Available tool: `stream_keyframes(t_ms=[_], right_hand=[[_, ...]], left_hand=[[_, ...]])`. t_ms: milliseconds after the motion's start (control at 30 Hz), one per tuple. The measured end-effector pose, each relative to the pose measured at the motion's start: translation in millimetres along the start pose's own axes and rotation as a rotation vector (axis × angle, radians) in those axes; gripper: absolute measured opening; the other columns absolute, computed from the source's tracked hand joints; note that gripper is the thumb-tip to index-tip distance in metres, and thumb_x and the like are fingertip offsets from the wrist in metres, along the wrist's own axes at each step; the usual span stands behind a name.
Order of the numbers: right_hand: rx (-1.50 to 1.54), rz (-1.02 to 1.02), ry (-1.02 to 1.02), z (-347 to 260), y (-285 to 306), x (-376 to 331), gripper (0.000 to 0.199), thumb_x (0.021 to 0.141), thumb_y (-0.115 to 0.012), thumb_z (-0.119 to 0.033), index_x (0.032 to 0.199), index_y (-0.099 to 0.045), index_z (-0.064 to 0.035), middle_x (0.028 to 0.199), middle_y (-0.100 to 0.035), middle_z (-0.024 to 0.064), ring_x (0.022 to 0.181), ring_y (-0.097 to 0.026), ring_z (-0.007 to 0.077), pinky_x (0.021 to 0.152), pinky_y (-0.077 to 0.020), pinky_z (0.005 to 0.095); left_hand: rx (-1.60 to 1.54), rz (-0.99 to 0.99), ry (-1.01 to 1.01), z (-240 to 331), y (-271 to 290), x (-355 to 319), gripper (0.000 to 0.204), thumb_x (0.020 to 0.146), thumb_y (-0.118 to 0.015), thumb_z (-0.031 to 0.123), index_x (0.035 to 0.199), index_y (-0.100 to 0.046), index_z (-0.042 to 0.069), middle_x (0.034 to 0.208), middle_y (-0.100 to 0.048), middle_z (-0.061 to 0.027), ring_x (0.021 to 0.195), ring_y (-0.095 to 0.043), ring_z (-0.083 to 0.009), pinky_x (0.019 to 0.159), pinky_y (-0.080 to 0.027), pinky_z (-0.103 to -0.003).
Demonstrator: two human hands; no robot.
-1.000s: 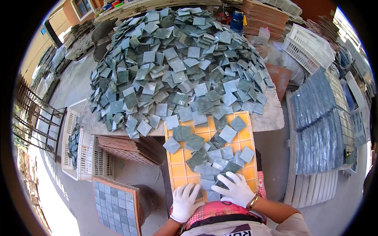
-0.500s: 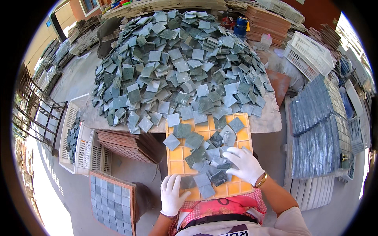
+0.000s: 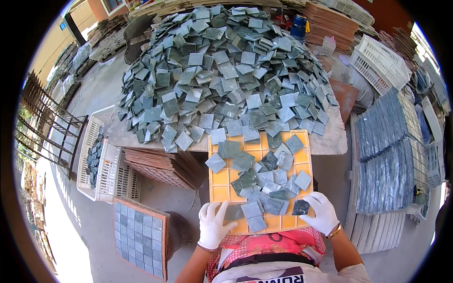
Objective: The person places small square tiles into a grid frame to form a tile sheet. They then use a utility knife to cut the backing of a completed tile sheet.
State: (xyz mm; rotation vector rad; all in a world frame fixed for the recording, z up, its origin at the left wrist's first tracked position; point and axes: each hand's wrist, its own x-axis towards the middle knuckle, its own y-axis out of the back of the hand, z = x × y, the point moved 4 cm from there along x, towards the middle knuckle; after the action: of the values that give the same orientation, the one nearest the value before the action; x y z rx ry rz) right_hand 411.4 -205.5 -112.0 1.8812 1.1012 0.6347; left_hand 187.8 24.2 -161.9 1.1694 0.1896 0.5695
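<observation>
Two white-gloved hands frame the near end of a yellow gridded tray [image 3: 219, 194], where square stone tiles [image 3: 255, 207] in grey and green lie loose and overlapping across the middle. The right hand [image 3: 322, 214], a gold-toned band [image 3: 334, 231] at its wrist, closes thumb and fingers on the right side of a dark tile [image 3: 299, 207] above the tray's near right corner. The left hand [image 3: 214, 225] spreads at the near left corner, thumb well apart from the fingers, gripping nothing visible; whether it touches the greyish tile [image 3: 234, 212] just beside it cannot be told. Beyond the tray's far edge, a great heap of similar tiles [image 3: 226, 70] covers much of a pale table [image 3: 332, 139]. On the near left, a panel of tiles set in rows [image 3: 141, 238] leans at a tilt; farther along stand a white slatted crate [image 3: 112, 172] and a stack of brown boards [image 3: 160, 167]. Bluish-grey stacks [image 3: 384, 174] line the right, with white crates [image 3: 380, 63] on the far right.
</observation>
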Motion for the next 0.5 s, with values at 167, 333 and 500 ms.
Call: stream_keyframes(t_ms=[167, 333, 500], right_hand=[[0.034, -0.143, -0.211, 30, -3, -47, 0.048, 0.072, -0.073, -0.020, 0.114, -0.055, -0.0074, 0.114, -0.053, 0.0150, 0.101, -0.058, 0.0336, 0.084, -0.0507, 0.0390], [0.041, -0.111, -0.111, 38, -11, -62, 0.052, 0.073, -0.073, -0.018, 0.120, -0.052, -0.0060, 0.118, -0.050, 0.0136, 0.082, -0.059, 0.0263, 0.074, -0.0519, 0.0347], [0.022, -0.126, -0.058, 32, -29, -54, 0.048, 0.077, -0.069, -0.017, 0.120, -0.051, -0.0042, 0.119, -0.051, 0.0143, 0.103, -0.057, 0.0310, 0.085, -0.0502, 0.0385]], left_hand=[[-0.004, 0.020, -0.066, -1, 2, 3, 0.060, 0.058, -0.082, 0.028, 0.110, -0.060, 0.008, 0.109, -0.052, -0.0080, 0.108, -0.046, -0.0322, 0.093, -0.038, -0.044], [-0.037, 0.028, -0.018, -18, 16, -11, 0.060, 0.051, -0.084, 0.016, 0.104, -0.061, 0.004, 0.103, -0.054, -0.0109, 0.102, -0.047, -0.0342, 0.090, -0.041, -0.045], [-0.031, -0.010, -0.001, -28, 16, -30, 0.059, 0.055, -0.084, 0.020, 0.108, -0.061, 0.005, 0.103, -0.054, -0.0099, 0.102, -0.048, -0.0338, 0.089, -0.041, -0.045]])
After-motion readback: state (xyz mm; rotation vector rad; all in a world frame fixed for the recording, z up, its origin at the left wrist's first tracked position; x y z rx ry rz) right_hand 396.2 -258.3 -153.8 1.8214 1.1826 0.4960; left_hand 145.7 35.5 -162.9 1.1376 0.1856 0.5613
